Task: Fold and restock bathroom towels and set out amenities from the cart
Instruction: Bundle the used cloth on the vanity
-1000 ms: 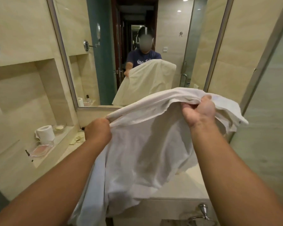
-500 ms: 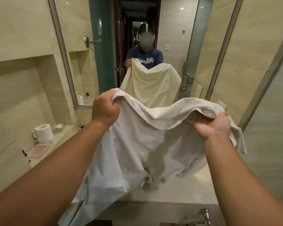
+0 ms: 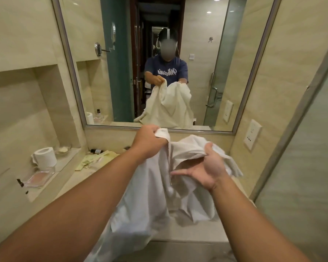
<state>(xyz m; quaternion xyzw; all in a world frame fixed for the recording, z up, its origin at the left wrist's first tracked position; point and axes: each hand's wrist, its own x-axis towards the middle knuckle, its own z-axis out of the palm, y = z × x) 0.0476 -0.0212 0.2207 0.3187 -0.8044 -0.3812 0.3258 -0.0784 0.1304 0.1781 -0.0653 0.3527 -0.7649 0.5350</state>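
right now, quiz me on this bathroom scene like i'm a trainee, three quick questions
1. True or false: the left hand grips a corner of the white towel.
2. Where is the toilet roll? A) on the ledge of the wall niche at the left; B) on the floor; C) hung on the glass door.
3. Fill in: the fingers of the right hand are ___, not curled.

Key: 1 true; 2 A; 3 straight.
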